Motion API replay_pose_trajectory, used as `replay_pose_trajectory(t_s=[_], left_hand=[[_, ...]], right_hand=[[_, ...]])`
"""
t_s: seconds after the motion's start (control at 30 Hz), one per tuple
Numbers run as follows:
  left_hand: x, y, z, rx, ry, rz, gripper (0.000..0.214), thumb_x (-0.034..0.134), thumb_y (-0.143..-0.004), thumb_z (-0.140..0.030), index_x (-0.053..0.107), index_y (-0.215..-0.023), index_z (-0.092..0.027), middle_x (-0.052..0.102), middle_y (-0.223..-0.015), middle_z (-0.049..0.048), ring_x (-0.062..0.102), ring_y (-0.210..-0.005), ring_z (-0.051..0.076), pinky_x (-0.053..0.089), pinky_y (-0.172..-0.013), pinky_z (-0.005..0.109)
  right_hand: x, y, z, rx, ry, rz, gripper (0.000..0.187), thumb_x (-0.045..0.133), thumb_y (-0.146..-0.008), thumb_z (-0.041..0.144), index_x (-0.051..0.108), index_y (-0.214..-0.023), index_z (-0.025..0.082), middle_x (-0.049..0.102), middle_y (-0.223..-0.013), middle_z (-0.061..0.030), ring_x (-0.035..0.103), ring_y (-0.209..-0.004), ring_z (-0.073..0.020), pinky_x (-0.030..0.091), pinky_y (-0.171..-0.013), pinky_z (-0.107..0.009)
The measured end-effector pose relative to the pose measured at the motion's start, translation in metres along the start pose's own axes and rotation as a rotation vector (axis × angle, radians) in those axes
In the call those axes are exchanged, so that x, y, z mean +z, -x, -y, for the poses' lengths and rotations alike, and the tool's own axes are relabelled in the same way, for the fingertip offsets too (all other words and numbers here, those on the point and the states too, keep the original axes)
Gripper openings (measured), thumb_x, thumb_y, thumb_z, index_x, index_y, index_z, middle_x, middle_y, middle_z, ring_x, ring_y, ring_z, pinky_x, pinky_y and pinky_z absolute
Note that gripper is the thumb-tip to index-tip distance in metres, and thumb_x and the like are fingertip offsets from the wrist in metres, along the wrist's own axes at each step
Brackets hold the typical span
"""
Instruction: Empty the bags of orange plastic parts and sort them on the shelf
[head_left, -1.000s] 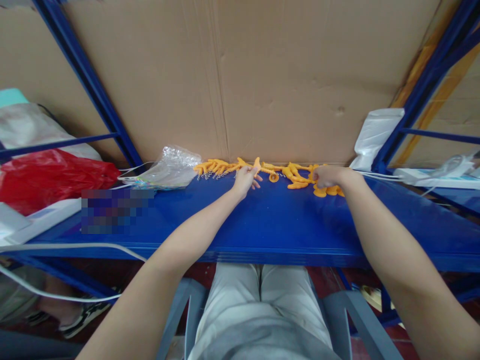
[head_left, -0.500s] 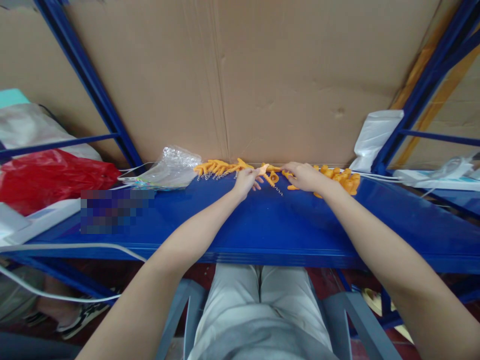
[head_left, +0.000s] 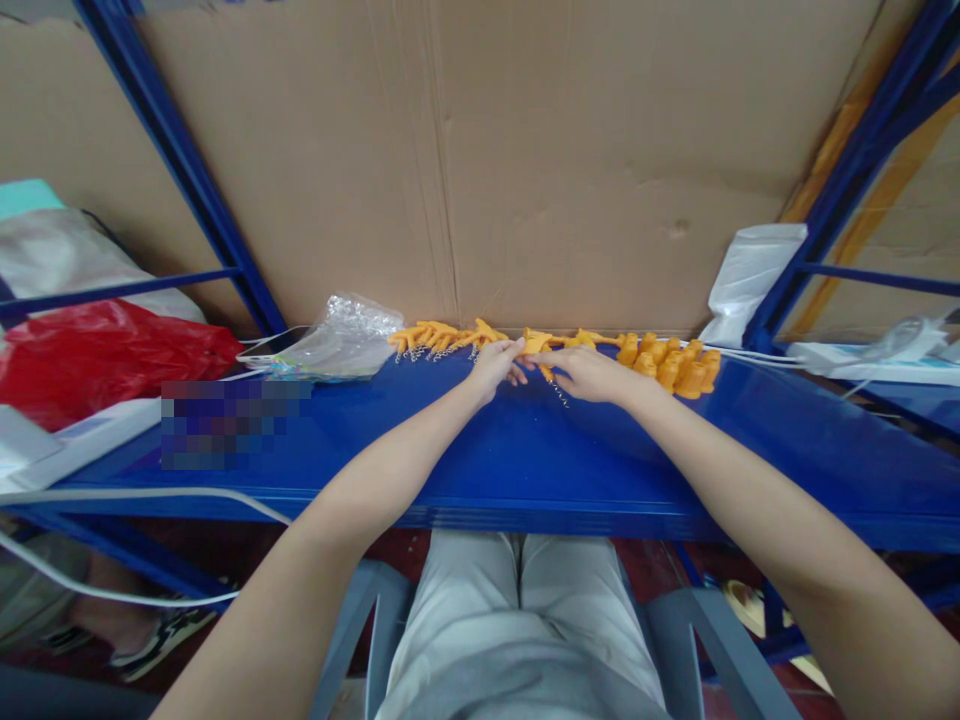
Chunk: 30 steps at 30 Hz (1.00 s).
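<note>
My left hand (head_left: 495, 369) is closed around an orange plastic corkscrew (head_left: 535, 342) at the back of the blue table. A thin metal spiral (head_left: 560, 393) points down from it toward the front right. Against the same corkscrew lie the fingers of my right hand (head_left: 591, 373), partly bent; whether they pinch it I cannot tell. To the left rests a row of orange corkscrews (head_left: 431, 335) with metal spirals. Just behind my right hand is another orange piece (head_left: 587, 337). Several upright orange plastic pieces (head_left: 667, 362) stand to its right.
A clear plastic bag (head_left: 349, 335) lies left of the corkscrews, and a red bag (head_left: 112, 350) is farther left. Brown cardboard (head_left: 555, 180) walls the back. A white packet (head_left: 754, 280) leans by the right blue post (head_left: 840, 190). White cables (head_left: 150, 492) cross the left side.
My right hand has moved left and slightly toward me, from the loose orange pieces to the corkscrew at my left hand. My left hand has stayed almost in place.
</note>
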<state>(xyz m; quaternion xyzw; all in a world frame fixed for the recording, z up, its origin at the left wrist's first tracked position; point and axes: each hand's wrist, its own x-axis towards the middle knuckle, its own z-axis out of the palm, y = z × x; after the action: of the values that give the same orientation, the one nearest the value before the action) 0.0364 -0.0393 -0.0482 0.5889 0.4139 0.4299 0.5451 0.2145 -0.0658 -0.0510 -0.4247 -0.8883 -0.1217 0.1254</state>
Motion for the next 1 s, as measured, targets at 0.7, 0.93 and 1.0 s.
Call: replay_pose_trajectory(t_s=[0.7, 0.93, 1.0], left_hand=[[0.003, -0.008, 0.023, 0.156, -0.347, 0.271, 0.015, 0.068, -0.089, -0.008, 0.058, -0.099, -0.013, 0.061, -0.053, -0.0090, 0.049, -0.033, 0.005, 0.038, -0.039, 0.015], [0.005, -0.011, 0.027, 0.232, -0.475, 0.302, 0.010, 0.065, -0.090, -0.014, 0.061, -0.081, -0.013, 0.055, -0.049, -0.0096, 0.043, -0.032, 0.002, 0.034, -0.037, 0.014], [0.006, -0.011, 0.028, 0.240, -0.484, 0.310, 0.010, 0.064, -0.091, -0.017, 0.062, -0.081, -0.013, 0.057, -0.051, -0.0082, 0.044, -0.033, 0.002, 0.035, -0.038, 0.014]], right_hand=[[-0.006, 0.003, -0.010, 0.335, 0.165, -0.185, 0.056, 0.050, -0.096, 0.028, 0.051, -0.151, 0.015, 0.067, -0.135, -0.0186, 0.063, -0.124, -0.0313, 0.041, -0.107, -0.050], [-0.004, 0.003, -0.012, 0.348, 0.139, -0.210, 0.057, 0.048, -0.096, 0.025, 0.050, -0.151, 0.014, 0.067, -0.135, -0.0193, 0.062, -0.127, -0.0312, 0.040, -0.109, -0.053], [-0.004, 0.003, -0.013, 0.331, 0.132, -0.214, 0.058, 0.048, -0.095, 0.024, 0.049, -0.152, 0.015, 0.067, -0.134, -0.0188, 0.062, -0.126, -0.0312, 0.041, -0.109, -0.054]])
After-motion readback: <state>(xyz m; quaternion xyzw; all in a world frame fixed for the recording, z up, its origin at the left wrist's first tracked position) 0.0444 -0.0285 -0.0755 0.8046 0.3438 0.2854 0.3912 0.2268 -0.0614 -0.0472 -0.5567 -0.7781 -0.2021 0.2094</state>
